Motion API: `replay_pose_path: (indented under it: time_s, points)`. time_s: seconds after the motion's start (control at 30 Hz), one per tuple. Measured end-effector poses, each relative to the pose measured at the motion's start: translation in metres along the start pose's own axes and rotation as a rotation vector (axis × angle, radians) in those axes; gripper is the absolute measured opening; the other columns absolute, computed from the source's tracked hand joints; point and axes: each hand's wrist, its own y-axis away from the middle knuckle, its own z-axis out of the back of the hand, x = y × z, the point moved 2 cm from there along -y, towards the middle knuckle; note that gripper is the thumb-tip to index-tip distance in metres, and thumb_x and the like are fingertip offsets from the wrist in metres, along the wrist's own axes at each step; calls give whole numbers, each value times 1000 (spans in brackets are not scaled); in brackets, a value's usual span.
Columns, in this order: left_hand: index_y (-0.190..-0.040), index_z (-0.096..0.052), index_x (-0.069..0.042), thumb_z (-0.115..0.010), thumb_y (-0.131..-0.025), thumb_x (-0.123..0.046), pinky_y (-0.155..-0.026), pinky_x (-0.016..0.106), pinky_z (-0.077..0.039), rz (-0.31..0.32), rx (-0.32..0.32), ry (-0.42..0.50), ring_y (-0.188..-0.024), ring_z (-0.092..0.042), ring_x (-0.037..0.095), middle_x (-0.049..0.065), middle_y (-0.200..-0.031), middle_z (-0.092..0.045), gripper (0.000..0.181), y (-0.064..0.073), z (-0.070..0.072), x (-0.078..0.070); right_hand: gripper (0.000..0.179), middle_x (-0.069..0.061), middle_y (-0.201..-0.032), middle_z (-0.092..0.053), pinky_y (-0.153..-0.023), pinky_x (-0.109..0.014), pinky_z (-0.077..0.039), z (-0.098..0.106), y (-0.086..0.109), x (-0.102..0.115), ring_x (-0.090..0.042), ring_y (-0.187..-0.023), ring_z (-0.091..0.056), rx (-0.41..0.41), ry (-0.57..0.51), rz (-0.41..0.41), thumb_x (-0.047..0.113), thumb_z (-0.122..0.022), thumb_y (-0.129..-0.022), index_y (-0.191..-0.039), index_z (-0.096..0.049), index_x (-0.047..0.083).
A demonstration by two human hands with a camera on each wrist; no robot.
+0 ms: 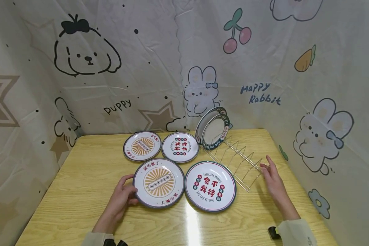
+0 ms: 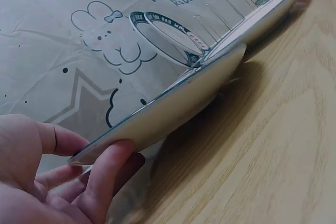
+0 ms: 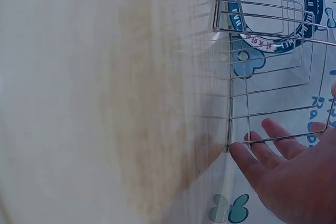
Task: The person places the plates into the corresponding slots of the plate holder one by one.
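A large white plate with an orange sunburst [image 1: 159,183] is gripped at its left rim by my left hand [image 1: 121,193]. In the left wrist view, the thumb and fingers pinch its rim [image 2: 152,114], and the plate tilts, its underside raised over the table. My right hand [image 1: 273,179] is at the near right end of a wire plate rack [image 1: 244,160], fingers fairly straight. From the right wrist, the fingertips [image 3: 273,145] meet the rack's end wire [image 3: 278,139]. Two plates [image 1: 216,131] stand upright in the rack's far end.
Beside the gripped plate lies a large plate with red characters [image 1: 210,186], close to the rack. Behind them are a smaller sunburst plate [image 1: 142,146] and a smaller red-character plate [image 1: 180,147]. A printed cloth [image 1: 147,68] hangs around the wooden table [image 1: 80,191].
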Motion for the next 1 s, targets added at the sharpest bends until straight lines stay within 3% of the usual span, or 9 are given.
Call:
replay_pose_path:
  time_s: [0.27,0.33,0.57,0.83,1.0]
  points:
    - [-157,-32,-7,-52,-91,4,-59,28,-60,14,25,10,-83,-65,14,13,-127,-66,70,6,-2,4,66,-37,-156,-37,-118,-73,-27,0,0,0,-52,-146,-33,1,1,-5,29,-33,-114,-167,3,11]
    - [-157,-32,-4,-51,-91,4,-60,28,-60,17,29,10,-83,-64,15,15,-130,-63,70,7,-2,4,66,-36,-156,-37,-118,-72,-27,0,0,0,-52,-146,-33,3,-2,-8,29,-33,-114,-167,3,12]
    - [-154,-35,-10,-51,-89,5,-61,28,-61,5,43,104,-82,-66,16,8,-123,-63,69,9,-2,4,66,-36,-156,-36,-119,-72,-27,0,0,-1,-51,-146,-32,6,-4,-16,30,-33,-115,-167,4,12]
    - [-145,-38,-19,-51,-90,8,-60,26,-62,-42,83,218,-73,-67,14,-1,-88,-66,63,15,-1,6,66,-36,-157,-35,-119,-72,-27,0,-2,-4,-51,-147,-31,13,-2,-20,29,-32,-115,-167,5,12]
    - [-140,-39,-26,-52,-91,9,-63,27,-64,-96,109,258,-78,-71,15,-3,-102,-71,62,20,-1,4,66,-35,-158,-35,-119,-72,-27,0,-3,-7,-51,-147,-31,15,6,-28,29,-32,-115,-167,5,13]
